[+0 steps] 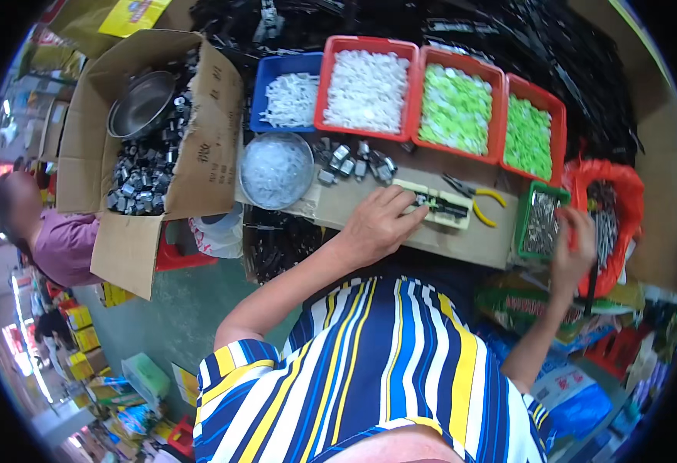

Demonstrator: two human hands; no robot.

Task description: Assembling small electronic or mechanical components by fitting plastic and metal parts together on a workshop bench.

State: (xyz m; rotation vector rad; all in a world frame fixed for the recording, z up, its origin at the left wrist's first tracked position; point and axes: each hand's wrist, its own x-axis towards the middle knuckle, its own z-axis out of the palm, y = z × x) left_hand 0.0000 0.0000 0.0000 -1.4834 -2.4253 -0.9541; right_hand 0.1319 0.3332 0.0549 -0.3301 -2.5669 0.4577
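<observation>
On the cardboard work surface lies a cream-coloured holder (440,204) with a dark, long part (448,207) set in it. My left hand (381,224) rests at the holder's left end, its fingers closed on the dark part. Beside the red bag, my right hand (576,243) hangs at the right edge of a green tray (525,224) of small metal pieces (543,220). Its fingers are bent together and slightly blurred; whether something sits between them is hidden. Pliers with yellow handles (489,207) lie just right of the holder.
Behind stand a blue bin (257,96) and a red bin (319,104) of white pieces, and two red bins (500,127) of green pieces. Metal-and-black parts (344,160) lie near a bowl (276,171). A carton (207,147) stands left; a red bag (620,185) right. Another person (64,239) is far left.
</observation>
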